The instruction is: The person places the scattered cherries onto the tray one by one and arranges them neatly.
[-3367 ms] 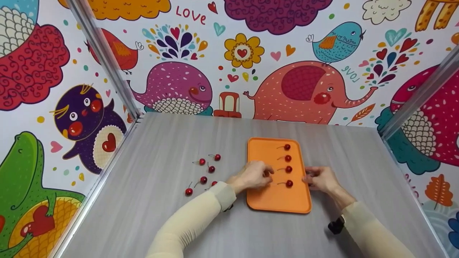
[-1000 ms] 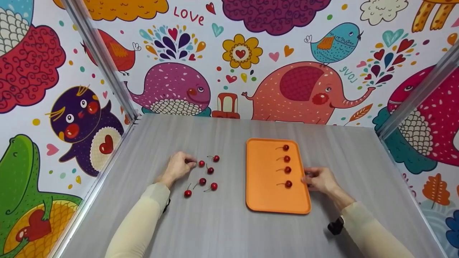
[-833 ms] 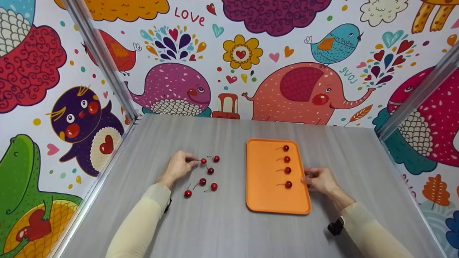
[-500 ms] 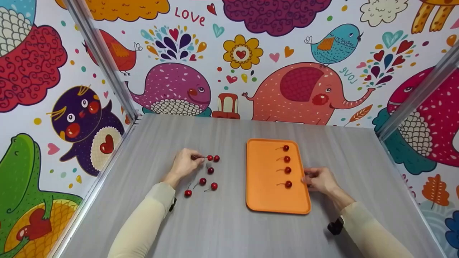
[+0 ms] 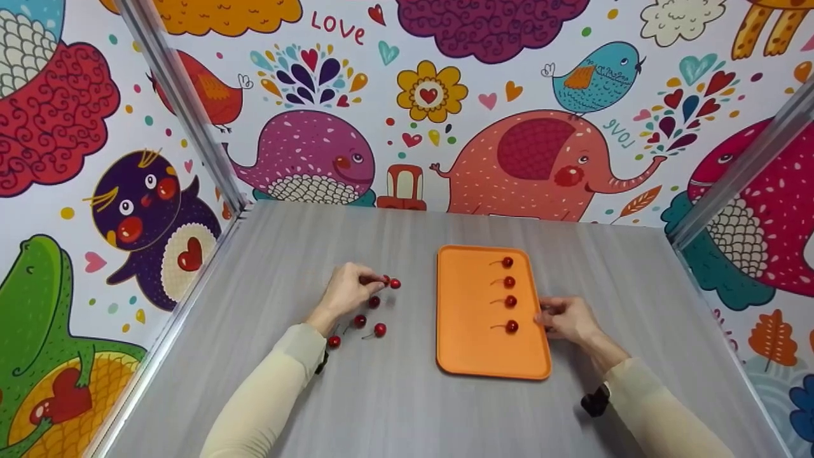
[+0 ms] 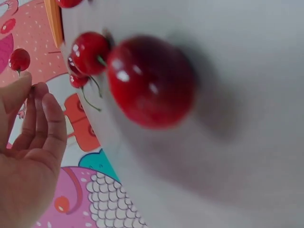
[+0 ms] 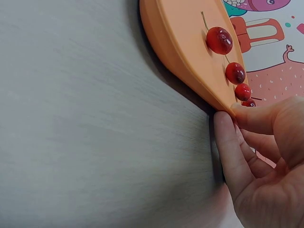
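The bench (image 5: 394,407) meets the printed wall (image 5: 407,95) across mid-frame; a strip of bench separates the loose cherries (image 5: 360,321), left of centre, from the orange tray (image 5: 470,318), right of centre. The left hand (image 5: 346,291) pinches one cherry (image 6: 19,60) by its stem, the fruit just past its fingertips. The right hand (image 5: 570,319) grips the tray's right rim, beside four cherries (image 5: 510,301) in a column.

Bright, even light fills the head view, leaving soft shadows on the worktop (image 5: 394,407). The left wrist view blurs the nearest cherry (image 6: 152,83), which glints white; in the right wrist view, shadow edges the tray (image 7: 185,42).
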`<state>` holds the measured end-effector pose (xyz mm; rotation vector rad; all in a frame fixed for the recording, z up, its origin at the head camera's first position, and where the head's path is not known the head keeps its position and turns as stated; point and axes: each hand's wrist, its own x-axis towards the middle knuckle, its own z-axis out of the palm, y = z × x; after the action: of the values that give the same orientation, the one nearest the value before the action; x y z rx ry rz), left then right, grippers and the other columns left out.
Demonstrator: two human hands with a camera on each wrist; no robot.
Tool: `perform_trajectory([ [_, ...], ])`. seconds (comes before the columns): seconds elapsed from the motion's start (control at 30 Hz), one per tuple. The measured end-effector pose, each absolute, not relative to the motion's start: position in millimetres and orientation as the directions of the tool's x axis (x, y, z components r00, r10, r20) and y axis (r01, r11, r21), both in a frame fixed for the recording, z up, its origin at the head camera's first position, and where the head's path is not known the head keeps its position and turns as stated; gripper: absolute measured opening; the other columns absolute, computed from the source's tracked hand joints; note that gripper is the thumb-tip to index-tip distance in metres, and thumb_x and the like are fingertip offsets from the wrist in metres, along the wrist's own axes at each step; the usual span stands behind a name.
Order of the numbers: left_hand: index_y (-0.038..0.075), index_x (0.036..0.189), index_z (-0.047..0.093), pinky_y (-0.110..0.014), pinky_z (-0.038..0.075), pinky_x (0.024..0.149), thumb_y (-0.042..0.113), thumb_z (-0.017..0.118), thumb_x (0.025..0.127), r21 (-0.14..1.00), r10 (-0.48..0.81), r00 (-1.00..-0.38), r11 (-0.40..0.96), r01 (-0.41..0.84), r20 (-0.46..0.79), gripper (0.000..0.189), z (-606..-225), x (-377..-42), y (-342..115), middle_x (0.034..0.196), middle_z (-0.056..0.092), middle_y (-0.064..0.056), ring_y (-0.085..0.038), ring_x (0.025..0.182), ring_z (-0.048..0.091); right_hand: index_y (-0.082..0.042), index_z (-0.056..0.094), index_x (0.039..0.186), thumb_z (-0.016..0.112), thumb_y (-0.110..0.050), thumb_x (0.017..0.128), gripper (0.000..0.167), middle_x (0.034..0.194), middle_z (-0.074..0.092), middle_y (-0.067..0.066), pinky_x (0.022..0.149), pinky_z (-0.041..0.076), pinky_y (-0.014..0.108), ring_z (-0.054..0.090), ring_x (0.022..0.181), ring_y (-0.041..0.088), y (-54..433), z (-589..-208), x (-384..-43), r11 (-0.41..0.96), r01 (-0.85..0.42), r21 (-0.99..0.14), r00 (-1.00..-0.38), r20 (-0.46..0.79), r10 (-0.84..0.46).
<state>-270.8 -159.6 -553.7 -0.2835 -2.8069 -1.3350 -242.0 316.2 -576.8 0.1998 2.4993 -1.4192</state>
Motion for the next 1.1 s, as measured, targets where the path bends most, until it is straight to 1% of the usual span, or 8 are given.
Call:
perform_trajectory([
  [0.17,0.011,0.104,0.091,-0.031,0.061,0.072,0.013,0.084,0.102,0.790,0.181,-0.977,0.580,0.199,0.113,0.007,-551.8,-269.6,-146.4,0.101,0.087,-0.007,-0.011,0.075,0.071,0.012,0.062,0.151,0.080,-0.008,0.102,0.055,0.107,0.079,0.016,0.078,0.071,0.037,0.078,0.090,0.013,316.1,-576.1,-241.8,0.509,0.243,-0.826,-0.957,-0.289,-0.013],
  [0.3,0.009,0.107,0.090,-0.027,0.059,0.068,0.013,0.084,0.102,0.801,0.210,-0.970,0.556,0.221,0.122,0.009,-552.0,-268.7,-133.7,0.101,0.088,-0.009,-0.011,0.076,0.071,0.011,0.065,0.149,0.080,-0.009,0.103,0.053,0.106,0.078,0.015,0.077,0.071,0.036,0.077,0.088,0.013,316.6,-576.2,-241.2,0.516,0.236,-0.823,-0.958,-0.286,-0.017],
  [0.4,0.008,0.109,0.090,-0.028,0.062,0.073,0.012,0.083,0.102,0.799,0.235,-0.963,0.550,0.244,0.132,0.010,-552.8,-267.7,-122.9,0.104,0.088,-0.009,-0.013,0.083,0.075,0.012,0.064,0.149,0.080,-0.010,0.104,0.053,0.108,0.077,0.017,0.078,0.071,0.037,0.077,0.089,0.013,316.9,-576.1,-240.9,0.519,0.230,-0.823,-0.959,-0.283,-0.024],
  [0.53,0.005,0.111,0.089,-0.033,0.066,0.080,0.011,0.082,0.102,0.803,0.274,-0.953,0.533,0.265,0.133,0.012,-553.0,-264.3,-108.4,0.105,0.088,-0.010,-0.017,0.089,0.078,0.012,0.063,0.150,0.080,-0.009,0.103,0.054,0.110,0.078,0.018,0.079,0.071,0.038,0.077,0.090,0.014,316.6,-575.8,-241.2,0.514,0.231,-0.826,-0.959,-0.283,-0.024],
  [0.73,0.007,0.109,0.090,-0.032,0.065,0.082,0.012,0.083,0.102,0.798,0.326,-0.937,0.528,0.290,0.124,0.011,-553.1,-258.4,-86.3,0.104,0.088,-0.008,-0.015,0.089,0.075,0.013,0.063,0.150,0.080,-0.007,0.102,0.054,0.107,0.078,0.015,0.077,0.070,0.036,0.077,0.088,0.012,316.4,-576.4,-241.7,0.504,0.234,-0.831,-0.958,-0.284,-0.024],
  [0.9,0.008,0.110,0.090,-0.036,0.065,0.090,0.010,0.082,0.102,0.793,0.379,-0.919,0.524,0.312,0.111,0.011,-554.7,-253.0,-67.8,0.109,0.088,-0.007,-0.017,0.096,0.077,0.013,0.063,0.150,0.080,-0.008,0.102,0.055,0.107,0.079,0.016,0.077,0.071,0.036,0.077,0.088,0.012,316.1,-576.0,-241.6,0.505,0.229,-0.832,-0.960,-0.280,-0.026],
  [1.03,0.010,0.110,0.090,-0.033,0.065,0.092,0.011,0.083,0.102,0.795,0.411,-0.906,0.514,0.321,0.101,0.011,-555.4,-248.6,-51.9,0.109,0.088,-0.006,-0.018,0.100,0.079,0.013,0.063,0.150,0.080,-0.008,0.102,0.055,0.108,0.078,0.016,0.077,0.071,0.036,0.077,0.089,0.013,316.1,-575.6,-241.6,0.501,0.233,-0.833,-0.959,-0.283,-0.024],
  [1.1,0.009,0.109,0.090,-0.029,0.064,0.090,0.011,0.083,0.101,0.801,0.435,-0.894,0.496,0.336,0.106,0.010,-556.2,-247.1,-43.4,0.108,0.088,-0.007,-0.017,0.098,0.079,0.013,0.063,0.150,0.080,-0.008,0.102,0.055,0.109,0.077,0.017,0.077,0.071,0.036,0.077,0.089,0.013,316.1,-575.4,-241.4,0.504,0.231,-0.832,-0.959,-0.281,-0.025],
])
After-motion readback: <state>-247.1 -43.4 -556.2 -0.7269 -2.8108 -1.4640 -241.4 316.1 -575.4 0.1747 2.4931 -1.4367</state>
